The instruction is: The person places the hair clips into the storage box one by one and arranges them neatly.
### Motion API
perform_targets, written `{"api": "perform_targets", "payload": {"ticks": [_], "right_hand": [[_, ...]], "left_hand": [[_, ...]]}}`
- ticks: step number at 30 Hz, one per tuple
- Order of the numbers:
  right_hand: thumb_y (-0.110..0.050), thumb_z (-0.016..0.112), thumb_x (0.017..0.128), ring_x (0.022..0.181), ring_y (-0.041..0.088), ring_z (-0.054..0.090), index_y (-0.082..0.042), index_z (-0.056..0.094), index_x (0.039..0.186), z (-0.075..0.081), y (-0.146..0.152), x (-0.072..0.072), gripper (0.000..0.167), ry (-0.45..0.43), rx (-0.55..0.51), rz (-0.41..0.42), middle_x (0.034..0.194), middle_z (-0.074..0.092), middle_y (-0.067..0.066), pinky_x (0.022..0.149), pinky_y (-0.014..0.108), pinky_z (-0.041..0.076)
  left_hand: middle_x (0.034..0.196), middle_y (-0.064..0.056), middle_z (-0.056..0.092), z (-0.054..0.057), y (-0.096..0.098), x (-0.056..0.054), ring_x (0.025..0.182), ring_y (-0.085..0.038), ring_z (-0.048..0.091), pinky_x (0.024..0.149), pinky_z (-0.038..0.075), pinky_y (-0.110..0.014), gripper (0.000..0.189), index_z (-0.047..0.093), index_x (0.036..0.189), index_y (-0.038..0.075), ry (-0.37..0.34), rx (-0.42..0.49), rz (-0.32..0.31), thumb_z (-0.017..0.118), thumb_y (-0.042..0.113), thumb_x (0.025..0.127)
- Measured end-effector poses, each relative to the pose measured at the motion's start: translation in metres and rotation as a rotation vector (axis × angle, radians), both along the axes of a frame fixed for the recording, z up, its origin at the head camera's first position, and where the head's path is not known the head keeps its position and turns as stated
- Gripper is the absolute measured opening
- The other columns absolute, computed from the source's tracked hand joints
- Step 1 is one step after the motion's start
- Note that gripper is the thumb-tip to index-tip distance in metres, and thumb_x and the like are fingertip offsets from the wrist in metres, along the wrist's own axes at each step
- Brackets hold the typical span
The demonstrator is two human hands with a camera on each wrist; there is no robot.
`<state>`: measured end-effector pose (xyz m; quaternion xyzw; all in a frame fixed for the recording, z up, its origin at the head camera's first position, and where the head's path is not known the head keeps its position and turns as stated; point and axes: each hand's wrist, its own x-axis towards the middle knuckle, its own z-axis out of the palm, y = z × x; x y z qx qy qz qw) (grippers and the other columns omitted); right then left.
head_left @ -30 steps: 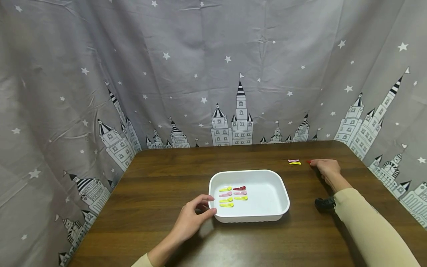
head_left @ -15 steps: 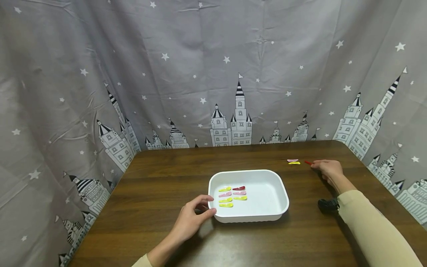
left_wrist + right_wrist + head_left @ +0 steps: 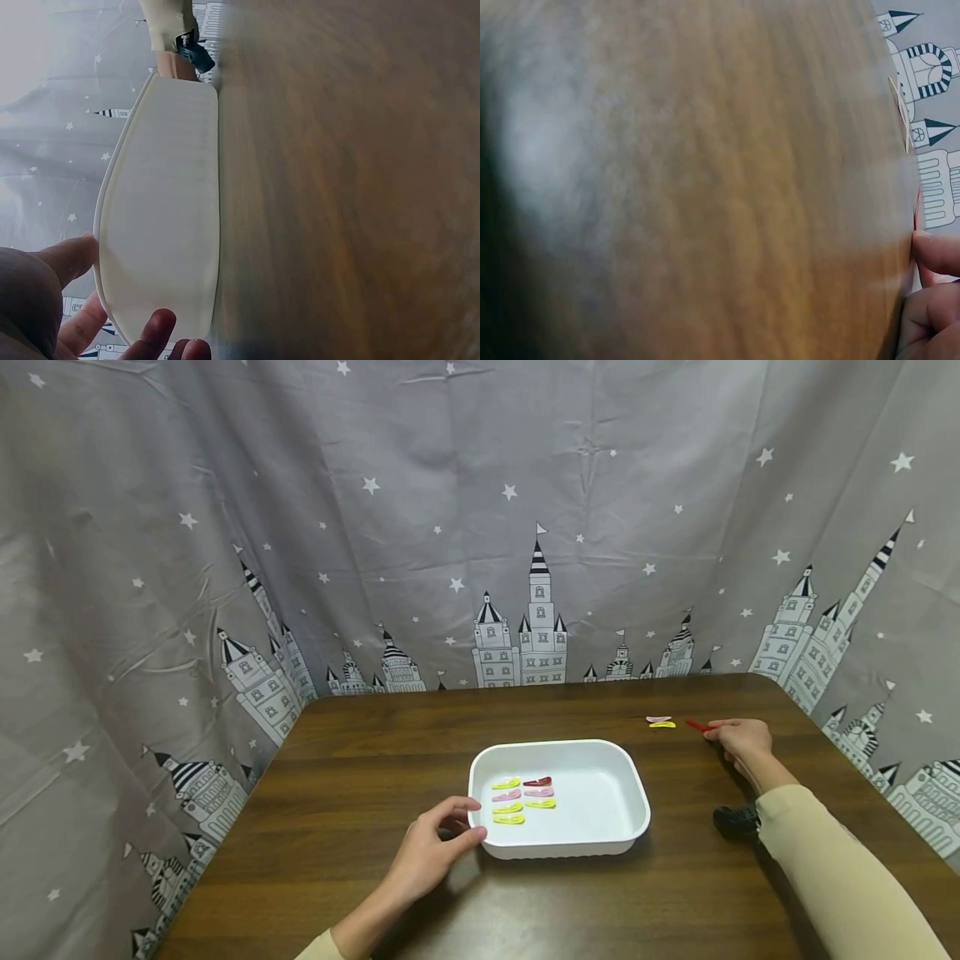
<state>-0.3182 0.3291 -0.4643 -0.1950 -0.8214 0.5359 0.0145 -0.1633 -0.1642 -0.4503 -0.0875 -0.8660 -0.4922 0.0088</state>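
Observation:
My right hand (image 3: pixel 741 743) pinches a red hair clip (image 3: pixel 698 725) between thumb and fingertips, low at the table's far right; in the right wrist view the red clip (image 3: pixel 917 204) shows edge-on beyond the fingertips. Left of it lie a pink clip (image 3: pixel 657 719) and a yellow clip (image 3: pixel 662 724) on the wood. At the front left corner of a white tray (image 3: pixel 558 851), my left hand (image 3: pixel 431 852) grips the rim, thumb and fingers bent round it. Inside the tray, several yellow and pink snap clips and one dark red clip (image 3: pixel 537 782) lie in two columns on the left half.
The brown wooden table (image 3: pixel 390 735) ends at a grey curtain (image 3: pixel 420 527) printed with castles and stars. A black device (image 3: pixel 735 821) sits by the right wrist, under the beige sleeve (image 3: pixel 832 868).
My right hand has drawn slightly to the right, and more of the red hair clip now shows past its fingertips. The left hand and the tray stay in place.

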Motion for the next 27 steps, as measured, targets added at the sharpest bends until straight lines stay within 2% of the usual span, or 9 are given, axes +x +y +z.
{"api": "perform_targets", "payload": {"ticks": [9, 20, 27], "right_hand": [[-0.011, 0.066, 0.092, 0.043, 0.009, 0.043, 0.004, 0.061, 0.131, -0.0023, 0.0007, -0.0024, 0.043, -0.029, 0.040, -0.003, 0.064, 0.059, -0.007, 0.040, 0.029, 0.036], [-0.009, 0.066, 0.091, 0.045, 0.010, 0.047, 0.008, 0.066, 0.123, -0.0015, -0.0023, -0.0015, 0.036, 0.005, 0.090, -0.005, 0.073, 0.062, -0.004, 0.043, 0.028, 0.040], [-0.008, 0.067, 0.092, 0.045, 0.009, 0.047, 0.009, 0.065, 0.124, 0.0012, -0.0031, 0.0018, 0.036, 0.009, 0.053, -0.005, 0.071, 0.062, -0.006, 0.042, 0.028, 0.040]], "left_hand": [[0.097, 0.000, 0.070, 0.0000, -0.0006, -0.0003, 0.089, -0.016, 0.064, 0.079, 0.048, -0.030, 0.034, 0.070, 0.115, 0.018, 0.014, 0.000, -0.006, 0.081, 0.031, 0.086], [0.097, 0.002, 0.071, -0.0009, -0.0011, -0.0001, 0.089, -0.015, 0.065, 0.079, 0.049, -0.029, 0.034, 0.070, 0.115, 0.018, 0.009, -0.009, -0.002, 0.080, 0.033, 0.086], [0.098, 0.003, 0.070, -0.0008, -0.0011, -0.0003, 0.090, -0.016, 0.064, 0.079, 0.049, -0.029, 0.036, 0.069, 0.117, 0.019, -0.006, -0.011, -0.011, 0.079, 0.035, 0.087]]}}
